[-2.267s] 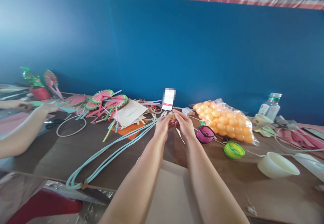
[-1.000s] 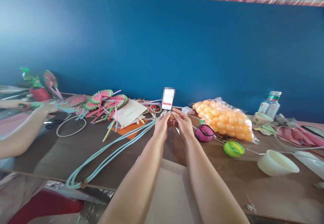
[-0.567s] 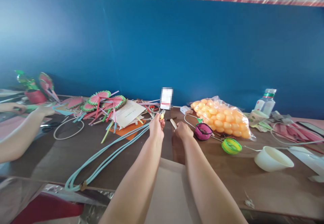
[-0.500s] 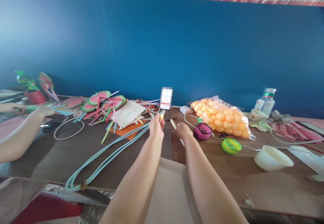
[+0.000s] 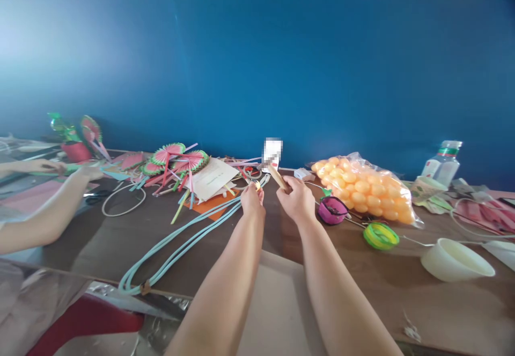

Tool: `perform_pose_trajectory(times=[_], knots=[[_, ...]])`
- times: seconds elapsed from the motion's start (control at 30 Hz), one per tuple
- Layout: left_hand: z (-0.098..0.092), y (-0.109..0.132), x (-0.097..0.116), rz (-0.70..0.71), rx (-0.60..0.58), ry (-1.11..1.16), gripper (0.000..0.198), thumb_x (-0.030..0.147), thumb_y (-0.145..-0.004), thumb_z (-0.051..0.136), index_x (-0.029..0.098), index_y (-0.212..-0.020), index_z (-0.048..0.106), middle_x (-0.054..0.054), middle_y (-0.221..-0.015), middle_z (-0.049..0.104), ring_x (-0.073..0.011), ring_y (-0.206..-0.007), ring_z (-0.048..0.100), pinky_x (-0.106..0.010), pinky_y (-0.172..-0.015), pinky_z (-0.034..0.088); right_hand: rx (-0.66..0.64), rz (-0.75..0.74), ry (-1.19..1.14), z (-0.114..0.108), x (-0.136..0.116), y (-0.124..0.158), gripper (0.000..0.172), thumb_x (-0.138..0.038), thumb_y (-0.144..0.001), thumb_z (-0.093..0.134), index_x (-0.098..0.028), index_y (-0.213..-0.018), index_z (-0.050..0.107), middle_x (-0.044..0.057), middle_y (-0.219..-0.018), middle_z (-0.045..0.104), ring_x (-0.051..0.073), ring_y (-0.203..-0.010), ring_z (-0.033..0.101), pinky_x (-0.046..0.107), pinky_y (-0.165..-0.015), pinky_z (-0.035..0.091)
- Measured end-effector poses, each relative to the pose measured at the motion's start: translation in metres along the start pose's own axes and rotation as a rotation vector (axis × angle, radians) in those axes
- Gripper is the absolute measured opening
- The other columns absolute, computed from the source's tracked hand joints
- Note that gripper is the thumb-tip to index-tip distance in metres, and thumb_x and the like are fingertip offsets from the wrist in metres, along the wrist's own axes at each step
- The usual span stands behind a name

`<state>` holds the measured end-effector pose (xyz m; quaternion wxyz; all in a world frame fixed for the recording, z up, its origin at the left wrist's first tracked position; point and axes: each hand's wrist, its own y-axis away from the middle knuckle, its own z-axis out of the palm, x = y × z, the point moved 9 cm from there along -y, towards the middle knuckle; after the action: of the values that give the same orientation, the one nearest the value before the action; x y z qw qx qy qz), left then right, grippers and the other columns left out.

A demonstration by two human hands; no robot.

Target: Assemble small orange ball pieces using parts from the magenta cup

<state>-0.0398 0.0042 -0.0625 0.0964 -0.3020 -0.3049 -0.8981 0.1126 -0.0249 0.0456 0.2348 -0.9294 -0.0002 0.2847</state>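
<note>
One small yellow piece [image 5: 256,184] sits pinched in the left hand [image 5: 252,201] over a brown table [image 5: 362,291], at 9 o'clock from the wooden handle [image 5: 278,178] that the right hand [image 5: 298,200] grips, angled toward 11 o'clock. From both hands, a phone [image 5: 274,156] stands at 12 o'clock; a purple pouch [image 5: 332,212] and a bag of orange balls [image 5: 364,188] lie at 3, a co-worker's arm [image 5: 52,222] shows at 9.

Slanted wooden handle [image 5: 278,178] in right hand [image 5: 296,197], yellowish piece [image 5: 256,185] in left [image 5: 252,200].
</note>
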Motion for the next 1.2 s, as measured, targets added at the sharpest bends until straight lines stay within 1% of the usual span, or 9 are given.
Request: perform_pose_trajectory(times=[0.1, 0.17, 0.23, 0.4, 0.57, 0.7, 0.87, 1.03, 1.2], knots=[[-0.002, -0.001, 0.003, 0.024, 0.010, 0.024, 0.006, 0.022, -0.088, 0.059, 0.018, -0.084, 0.057, 0.000, -0.080, 0.059, -0.0049, -0.062, 0.058, -0.017, -0.068, 0.050, -0.061, -0.024, 0.058, 0.006, -0.004, 0.002, 0.037, -0.028, -0.078, 0.053, -0.031, -0.112, 0.067, 0.002, -0.104, 0.066, 0.021, -0.089, 0.062, 0.028, -0.070, 0.042], [-0.001, -0.001, 0.006, 0.052, -0.001, 0.038, 0.005, 0.022, -0.088, 0.058, 0.019, -0.084, 0.057, 0.000, -0.081, 0.059, -0.0045, -0.063, 0.058, -0.016, -0.068, 0.050, -0.123, -0.034, 0.096, 0.013, -0.004, 0.002, 0.035, -0.027, -0.077, 0.054, -0.032, -0.109, 0.068, 0.001, -0.100, 0.066, 0.020, -0.086, 0.062, 0.027, -0.068, 0.042], [0.000, 0.000, 0.008, 0.075, -0.019, 0.039, 0.005, 0.021, -0.088, 0.057, 0.019, -0.084, 0.056, 0.000, -0.080, 0.058, -0.0042, -0.062, 0.057, -0.016, -0.068, 0.049, -0.155, -0.035, 0.116, 0.017, -0.004, 0.002, 0.034, -0.026, -0.077, 0.054, -0.032, -0.107, 0.069, 0.002, -0.099, 0.066, 0.020, -0.087, 0.062, 0.027, -0.068, 0.041], [0.001, 0.002, 0.011, 0.108, -0.028, 0.019, 0.007, 0.022, -0.086, 0.060, 0.020, -0.081, 0.056, 0.001, -0.080, 0.058, -0.0047, -0.063, 0.057, -0.018, -0.072, 0.050, -0.121, -0.024, 0.120, 0.012, -0.004, 0.002, 0.036, -0.027, -0.079, 0.053, -0.032, -0.112, 0.067, 0.002, -0.104, 0.066, 0.020, -0.090, 0.062, 0.026, -0.066, 0.039], [0.000, 0.001, 0.012, 0.116, -0.019, 0.029, 0.005, 0.023, -0.087, 0.058, 0.020, -0.084, 0.056, 0.000, -0.081, 0.058, -0.0054, -0.065, 0.057, -0.017, -0.072, 0.050, -0.177, -0.012, 0.151, 0.015, -0.003, 0.002, 0.034, -0.027, -0.077, 0.055, -0.031, -0.107, 0.069, 0.002, -0.101, 0.066, 0.019, -0.086, 0.062, 0.026, -0.064, 0.038], [0.002, 0.003, 0.012, 0.109, -0.029, 0.049, 0.005, 0.022, -0.089, 0.056, 0.019, -0.084, 0.057, -0.001, -0.082, 0.059, -0.0048, -0.064, 0.057, -0.016, -0.073, 0.050, -0.133, -0.010, 0.127, 0.010, -0.003, 0.002, 0.033, -0.026, -0.079, 0.053, -0.031, -0.106, 0.069, 0.002, -0.101, 0.066, 0.019, -0.085, 0.061, 0.026, -0.064, 0.037], [0.002, 0.006, 0.014, 0.098, -0.028, 0.057, 0.007, 0.021, -0.089, 0.056, 0.020, -0.082, 0.056, 0.000, -0.079, 0.057, -0.0052, -0.064, 0.056, -0.017, -0.073, 0.050, -0.168, -0.037, 0.143, 0.013, -0.006, 0.003, 0.032, -0.026, -0.077, 0.054, -0.031, -0.104, 0.070, 0.001, -0.098, 0.066, 0.019, -0.084, 0.062, 0.026, -0.063, 0.037], [0.004, 0.007, 0.015, 0.098, -0.041, 0.090, 0.007, 0.020, -0.090, 0.055, 0.019, -0.083, 0.055, 0.000, -0.079, 0.058, -0.0045, -0.063, 0.055, -0.017, -0.073, 0.051, -0.115, -0.029, 0.126, 0.008, -0.006, 0.003, 0.034, -0.026, -0.078, 0.053, -0.031, -0.107, 0.069, 0.002, -0.101, 0.066, 0.019, -0.085, 0.061, 0.026, -0.064, 0.037], [0.004, 0.009, 0.014, 0.091, -0.047, 0.104, 0.007, 0.019, -0.089, 0.057, 0.018, -0.082, 0.056, 0.000, -0.080, 0.057, -0.0048, -0.064, 0.055, -0.018, -0.075, 0.051, -0.132, -0.046, 0.134, 0.008, -0.008, 0.003, 0.032, -0.026, -0.077, 0.054, -0.030, -0.105, 0.069, 0.001, -0.099, 0.066, 0.019, -0.084, 0.061, 0.026, -0.064, 0.037]])
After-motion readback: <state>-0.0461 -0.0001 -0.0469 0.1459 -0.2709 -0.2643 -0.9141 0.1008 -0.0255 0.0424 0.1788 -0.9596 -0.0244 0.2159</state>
